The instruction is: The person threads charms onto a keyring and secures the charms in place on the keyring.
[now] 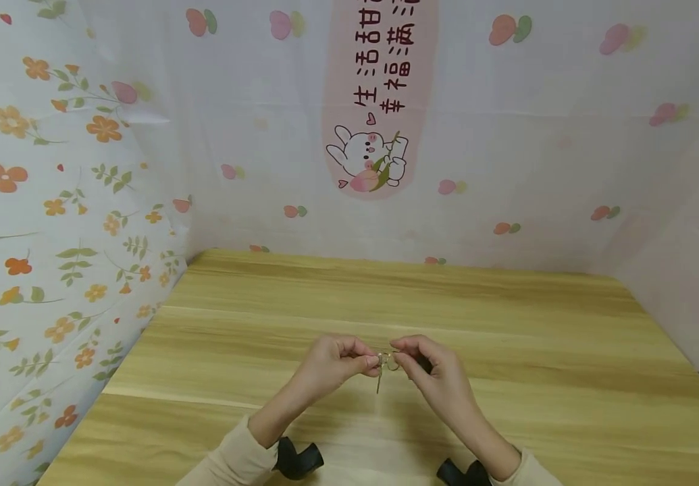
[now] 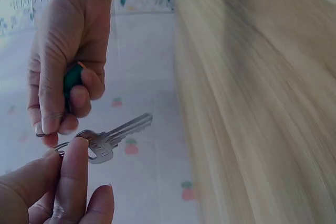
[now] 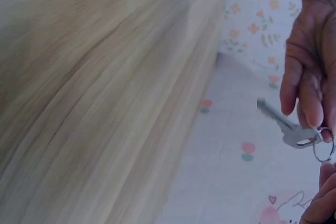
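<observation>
Above the table, my left hand pinches a silver key by its head, where a thin metal key ring passes through. The key's toothed blade points away from the fingers, downward in the head view. Facing it from the right is my right hand, its thumb and fingertips at the other side of the ring. Whether they grip the ring is hard to tell. Curled fingers of that hand hold a small dark green object, mostly hidden, with a bit of orange at its edge.
The hands are over a wood-grain table. Behind it hangs a pale printed cloth with fruit shapes and a rabbit; flowered cloth lines the left side. Black mounts show at both wrists.
</observation>
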The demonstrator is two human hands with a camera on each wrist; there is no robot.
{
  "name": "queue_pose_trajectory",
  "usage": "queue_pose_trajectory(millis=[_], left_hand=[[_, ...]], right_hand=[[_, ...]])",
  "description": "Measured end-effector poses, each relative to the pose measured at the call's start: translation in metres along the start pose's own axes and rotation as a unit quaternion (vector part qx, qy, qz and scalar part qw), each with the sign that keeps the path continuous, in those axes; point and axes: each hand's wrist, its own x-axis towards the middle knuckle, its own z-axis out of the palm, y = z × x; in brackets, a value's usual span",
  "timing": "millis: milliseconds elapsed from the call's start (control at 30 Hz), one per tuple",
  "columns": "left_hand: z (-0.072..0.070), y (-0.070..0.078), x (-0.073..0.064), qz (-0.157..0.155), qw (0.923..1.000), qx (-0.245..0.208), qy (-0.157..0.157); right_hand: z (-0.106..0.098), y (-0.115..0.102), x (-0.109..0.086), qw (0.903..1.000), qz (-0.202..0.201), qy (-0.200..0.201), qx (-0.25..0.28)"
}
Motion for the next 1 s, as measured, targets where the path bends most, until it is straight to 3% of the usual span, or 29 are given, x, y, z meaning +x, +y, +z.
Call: queue_pose_trajectory(millis=[200,433,567,767,1000], left_hand=[[0.014,0.010,-0.002,0.029,0.9985,0.046,0.001],[0.023,0.018,-0.004,0.057,0.9939,0.094,0.009],[0.029,0.019,-0.005,0.061,0.9928,0.101,0.016],[0.036,0.021,-0.007,0.068,0.9906,0.115,0.029],[0.042,0.024,-0.010,0.086,0.9850,0.143,0.045]], right_hand=[[-0.008,-0.002,-0.008,0.9919,-0.106,0.022,-0.066],[-0.016,-0.003,-0.013,0.9878,-0.138,0.016,-0.071],[-0.020,-0.004,-0.014,0.9913,-0.116,-0.013,-0.060],[-0.024,-0.008,-0.017,0.9976,-0.033,-0.061,-0.001],[-0.026,-0.009,-0.021,0.9934,0.051,-0.076,0.068]])
